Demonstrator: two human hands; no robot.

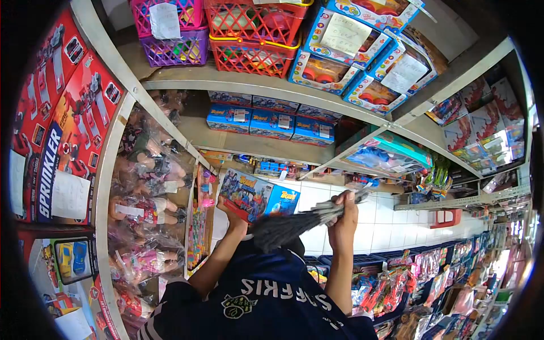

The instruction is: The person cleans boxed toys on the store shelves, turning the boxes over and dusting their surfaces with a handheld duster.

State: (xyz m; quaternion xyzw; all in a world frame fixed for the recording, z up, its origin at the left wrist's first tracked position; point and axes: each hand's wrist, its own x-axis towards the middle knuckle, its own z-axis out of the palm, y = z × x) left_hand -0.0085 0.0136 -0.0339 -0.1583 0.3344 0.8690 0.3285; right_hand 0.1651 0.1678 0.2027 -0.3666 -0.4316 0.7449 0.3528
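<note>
My left hand (233, 220) is closed on the left end of a blue toy train box (249, 192), held tilted in front of my body. The box has a colourful printed side and a light blue end panel. In my right hand (344, 220) is a dark grey duster (294, 226), gripped near its upper end. Its shaggy strands point down to the left, close to the box's lower edge and partly in front of my shirt. The far end of the duster beyond my fingers is blurred.
More blue train boxes (272, 123) stand on the shelf ahead. Above are plastic baskets (255, 54) and boxed toys (323, 71). Bagged dolls (148, 212) and large red boxes (68, 113) line the left. White floor tiles (391, 226) and a red stool (445, 218) lie right.
</note>
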